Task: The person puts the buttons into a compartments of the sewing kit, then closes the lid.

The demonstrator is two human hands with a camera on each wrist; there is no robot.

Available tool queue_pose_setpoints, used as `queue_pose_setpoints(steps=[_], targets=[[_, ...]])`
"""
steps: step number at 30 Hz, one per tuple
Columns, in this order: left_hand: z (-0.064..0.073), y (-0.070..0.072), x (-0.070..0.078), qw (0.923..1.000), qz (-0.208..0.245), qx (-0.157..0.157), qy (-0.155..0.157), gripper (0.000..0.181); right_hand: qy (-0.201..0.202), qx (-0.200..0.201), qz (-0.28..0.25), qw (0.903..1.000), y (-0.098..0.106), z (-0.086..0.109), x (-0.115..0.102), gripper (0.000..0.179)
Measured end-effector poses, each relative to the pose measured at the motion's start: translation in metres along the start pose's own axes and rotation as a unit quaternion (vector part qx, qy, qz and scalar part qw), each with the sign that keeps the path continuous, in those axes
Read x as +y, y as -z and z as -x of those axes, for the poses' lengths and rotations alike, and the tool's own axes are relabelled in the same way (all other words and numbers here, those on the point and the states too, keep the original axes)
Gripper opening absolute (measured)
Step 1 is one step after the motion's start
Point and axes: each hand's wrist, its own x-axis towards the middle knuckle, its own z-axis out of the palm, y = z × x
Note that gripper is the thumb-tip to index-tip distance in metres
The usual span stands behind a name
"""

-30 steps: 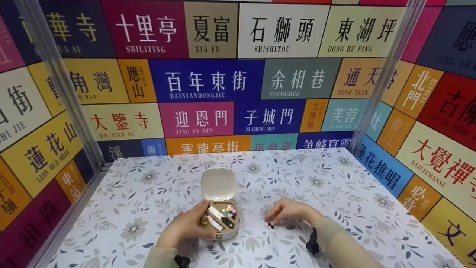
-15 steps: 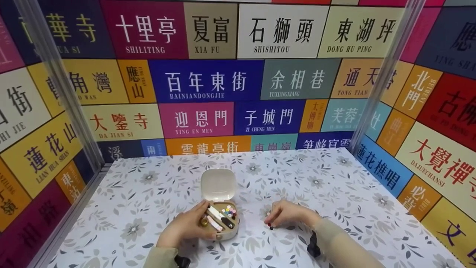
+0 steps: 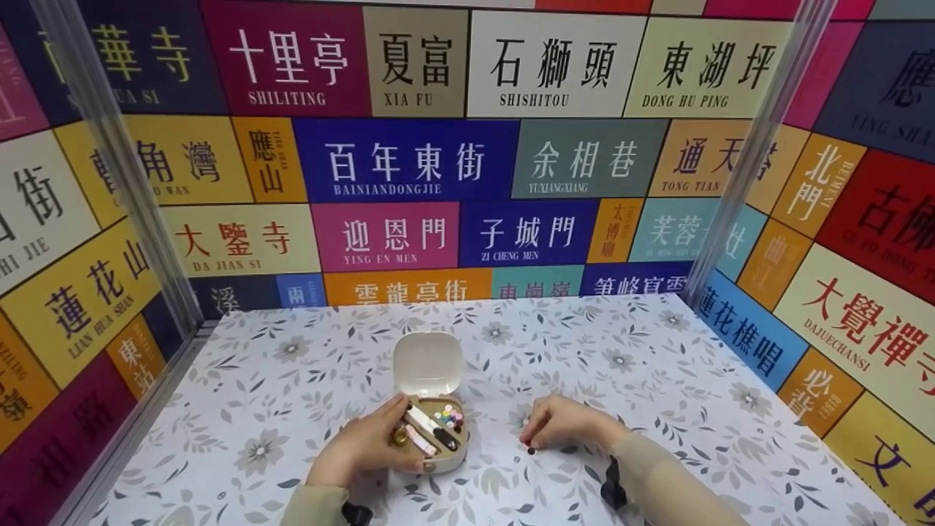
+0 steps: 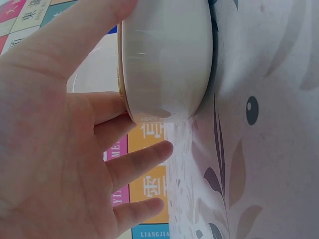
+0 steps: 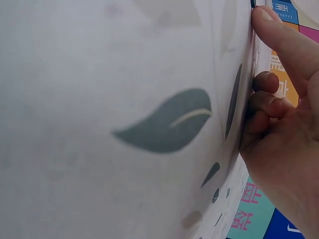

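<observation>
My left hand (image 3: pixel 365 444) grips the near left side of a small white hinged case (image 3: pixel 429 364), whose lid stands up. Seen from the left wrist, thumb and forefinger hold the case's rim (image 4: pixel 167 59) while the other fingers spread apart. Inside lie small coloured buttons (image 3: pixel 448 417), a white stick-like tool with a black end (image 3: pixel 445 437) and a pale pink-and-white piece (image 3: pixel 418 440). To the right, my right hand (image 3: pixel 570 424) pinches at tiny red and black buttons on the cloth; a black button (image 3: pixel 531 451) shows below the fingertips. Its other fingers curl in the right wrist view.
A white cloth (image 3: pixel 329 380) with grey leaves and flowers covers the table. Tiny round specks (image 3: pixel 517 460) dot it near the case, perhaps buttons or print. Walls of coloured sign panels (image 3: pixel 405 157) stand behind and at both sides.
The right fingertips have come down onto the red and black buttons, which lay just beside them a second ago. My left hand and the case have hardly moved.
</observation>
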Motion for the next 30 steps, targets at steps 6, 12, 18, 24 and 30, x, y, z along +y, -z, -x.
queue_pose_setpoints(steps=[6,12,18,24,30], targets=[[-0.0011,-0.0005,-0.0035,1.0,0.006,-0.001,-0.001,0.118,-0.001,-0.005,0.009,1.0,0.001,0.0005,0.0012,0.018],[-0.0024,-0.0001,-0.0037,1.0,0.008,-0.003,-0.002,0.117,0.0,-0.005,0.037,0.9993,0.0055,-0.0012,-0.0004,0.016],[-0.0026,0.0012,-0.0023,0.9999,-0.012,-0.007,-0.009,0.116,-0.001,-0.001,0.035,0.9994,0.0087,-0.0021,-0.0027,0.012],[-0.003,0.0014,-0.0021,0.9999,-0.011,-0.012,-0.005,0.115,0.003,-0.003,0.022,0.9997,0.0094,-0.0029,-0.0036,0.013],[-0.0025,0.0016,-0.0018,0.9999,-0.012,-0.009,-0.007,0.116,0.014,-0.01,0.007,0.9998,0.0093,-0.0036,-0.0023,0.015]])
